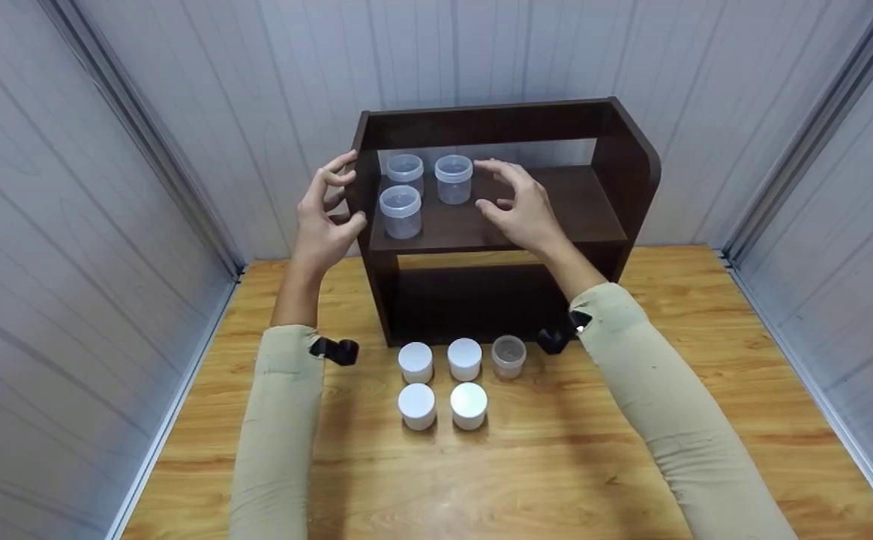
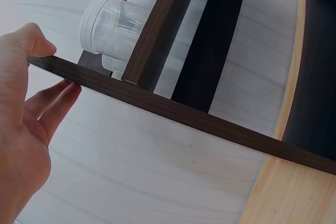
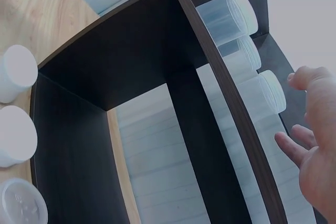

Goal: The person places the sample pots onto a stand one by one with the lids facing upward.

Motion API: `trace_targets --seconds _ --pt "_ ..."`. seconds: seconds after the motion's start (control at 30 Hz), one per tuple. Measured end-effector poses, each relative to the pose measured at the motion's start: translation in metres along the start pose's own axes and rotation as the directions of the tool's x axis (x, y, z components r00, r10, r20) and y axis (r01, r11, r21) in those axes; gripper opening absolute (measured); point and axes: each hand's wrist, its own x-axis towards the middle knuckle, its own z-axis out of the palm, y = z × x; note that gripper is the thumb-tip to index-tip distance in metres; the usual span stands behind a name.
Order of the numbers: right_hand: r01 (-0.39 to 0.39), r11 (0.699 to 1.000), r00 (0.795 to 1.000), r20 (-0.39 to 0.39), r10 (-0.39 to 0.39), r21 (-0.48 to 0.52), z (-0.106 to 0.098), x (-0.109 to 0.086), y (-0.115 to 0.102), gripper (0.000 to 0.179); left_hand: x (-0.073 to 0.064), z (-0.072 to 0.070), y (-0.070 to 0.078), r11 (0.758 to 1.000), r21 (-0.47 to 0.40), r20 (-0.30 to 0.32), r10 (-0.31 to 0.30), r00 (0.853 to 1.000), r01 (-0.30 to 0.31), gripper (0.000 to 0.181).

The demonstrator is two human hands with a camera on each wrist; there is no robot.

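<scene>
My left hand [image 1: 324, 217] pinches the left side panel of a dark brown wooden shelf [image 1: 489, 124], thumb and fingers on opposite faces in the left wrist view. Three clear plastic jars with translucent lids stand on its upper board: a front-left jar [image 1: 401, 214], a back-left jar [image 1: 405, 172] and a jar to their right [image 1: 454, 180]. Just right of that last jar is my right hand [image 1: 519, 206], fingers spread and thumb apart, holding nothing. In the right wrist view a gap shows between its fingers and the nearest jar [image 3: 262, 95].
On the wooden surface [image 1: 526, 480] before the shelf stand several white jars [image 1: 417, 405] in two rows. A clear jar [image 1: 508, 356] ends the back row on the right. Pale panelled walls [image 1: 294, 67] rise behind and at both sides.
</scene>
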Motion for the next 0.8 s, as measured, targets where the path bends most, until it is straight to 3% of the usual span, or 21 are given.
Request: trace_targets --seconds 0.8 --pt "0.097 0.991 0.995 0.0 -0.098 0.09 -0.028 -0.05 -0.003 0.052 0.002 0.001 0.003 0.999 0.037 0.002 -0.004 1.0 0.004 0.03"
